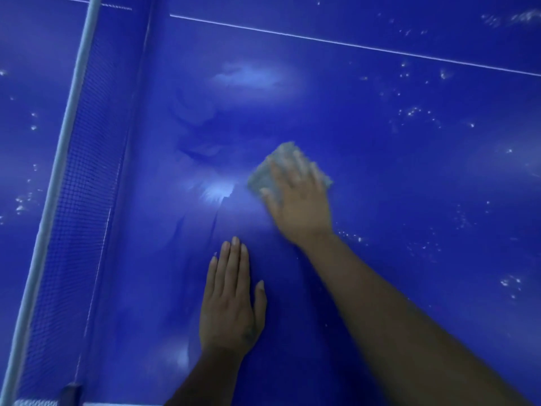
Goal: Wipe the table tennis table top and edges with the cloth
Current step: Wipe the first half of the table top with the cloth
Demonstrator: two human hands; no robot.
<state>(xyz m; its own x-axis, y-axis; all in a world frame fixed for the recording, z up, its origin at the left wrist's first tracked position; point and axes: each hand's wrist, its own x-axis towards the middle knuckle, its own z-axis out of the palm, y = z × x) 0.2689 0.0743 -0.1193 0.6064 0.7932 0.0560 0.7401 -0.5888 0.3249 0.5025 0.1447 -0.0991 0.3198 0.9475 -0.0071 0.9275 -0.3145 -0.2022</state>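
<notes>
Pressing the grey cloth flat mid-frame with spread right hand fingers; left hand braces on the table tennis counter, fingers straight. I'd overlap strokes toward the white specks at right.

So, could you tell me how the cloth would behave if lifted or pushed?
The cloth looks soft and crumpled under the right hand, so it would probably flop. It seems thin, likely light. It would probably slide across the smooth table.
</notes>
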